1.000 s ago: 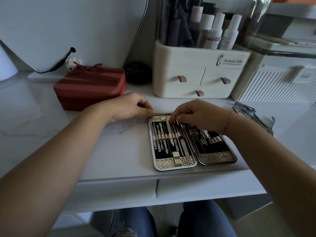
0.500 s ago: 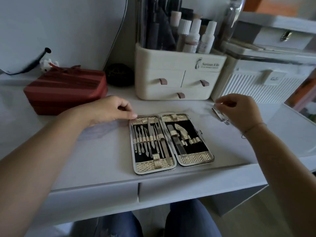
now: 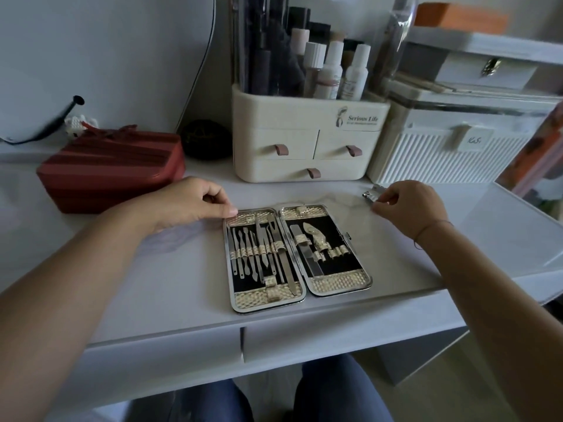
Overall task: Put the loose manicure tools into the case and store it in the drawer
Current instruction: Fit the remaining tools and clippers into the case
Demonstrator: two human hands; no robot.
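The manicure case (image 3: pixel 341 283) lies open and flat on the white desk (image 3: pixel 170 287), its gold-patterned halves lined in black. Several steel tools sit under loops in the left half; a nail file and a nipper sit in the right half, where some loops are bare. My left hand (image 3: pixel 195 205) rests at the case's top left corner, fingertips touching its rim. My right hand (image 3: pixel 408 208) is to the right of the case and pinches a metal nail clipper (image 3: pixel 373 191) just above the desk. Two closed drawer fronts (image 3: pixel 304 339) run under the desk's front edge.
A cream cosmetics organiser (image 3: pixel 307 138) with three small drawers and bottles stands behind the case. A ribbed white box (image 3: pixel 451 156) is to its right, a red striped pouch (image 3: pixel 112 169) at the left. My knees (image 3: pixel 332 391) are below the desk.
My right hand left the case and moved right to the loose tools, and now pinches the nail clipper. My left hand stayed at the case's corner.
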